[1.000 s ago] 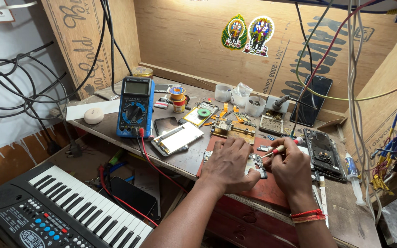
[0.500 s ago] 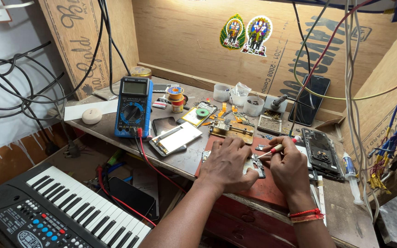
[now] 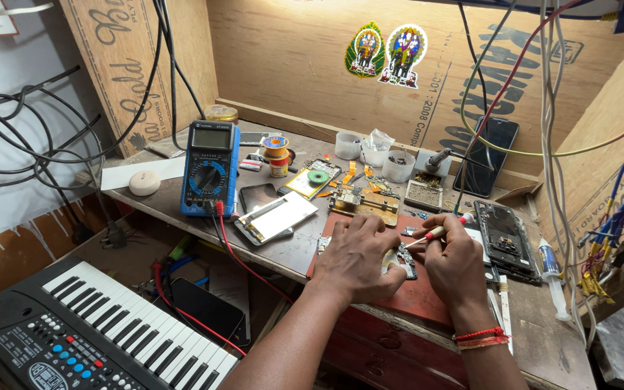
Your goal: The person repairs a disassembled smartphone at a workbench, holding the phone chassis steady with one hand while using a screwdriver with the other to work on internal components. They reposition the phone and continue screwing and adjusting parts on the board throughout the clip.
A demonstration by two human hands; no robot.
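My workbench (image 3: 182,206) sits in a nook of bare plywood: a brown back wall (image 3: 290,65) with two bright stickers (image 3: 388,54) on it, and a plywood side panel (image 3: 601,144) on my right. On my left the white wall (image 3: 9,94) turns orange lower down, with black cables (image 3: 30,144) hanging across it. Warm light falls from above onto the dusty bench top.

Electronics repair workshop, blue multimeter (image 3: 209,170), opened phones (image 3: 505,240), solder wire spool (image 3: 276,146), plywood walls (image 3: 305,61)
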